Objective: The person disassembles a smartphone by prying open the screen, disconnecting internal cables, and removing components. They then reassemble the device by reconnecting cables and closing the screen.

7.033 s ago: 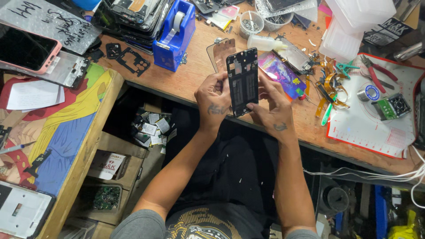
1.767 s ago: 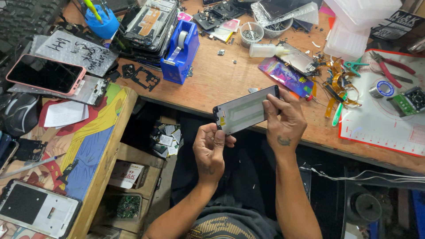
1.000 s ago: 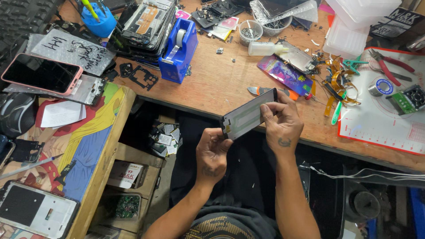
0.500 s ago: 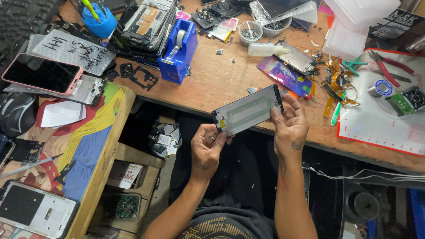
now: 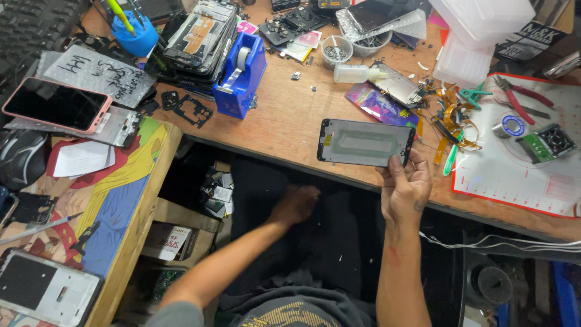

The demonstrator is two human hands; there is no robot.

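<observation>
Two hands are showing, both the person's own. The right hand (image 5: 404,184) is gripping one phone screen frame (image 5: 365,142) by its lower right corner, thumb and fingers clamped on the edge, and is holding it flat above the near edge of the wooden desk (image 5: 290,115). The left hand (image 5: 296,204) is hanging down below the desk over the dark lap, holding nothing; its fingers are curling loosely inward, and whether they are fully closed I cannot tell.

The frame is looking like a long black rectangle lying crosswise, with a pale grey inner face, a lighter rectangular patch in its middle and a small yellow mark near its left end.

On the desk one blue tape dispenser (image 5: 241,75) is standing well to the left of the frame, one stack of phone frames (image 5: 200,39) is lying behind it, and one small round clear cup (image 5: 337,51) is sitting further back. One pair of red-handled pliers (image 5: 519,97) and one roll of blue tape (image 5: 508,126) are resting on one white mat with a red border (image 5: 514,178) at the right. On the side table at the left, one pink-edged phone (image 5: 57,104) is lying face up, and one white phone (image 5: 42,290) is lying near the bottom corner.
</observation>
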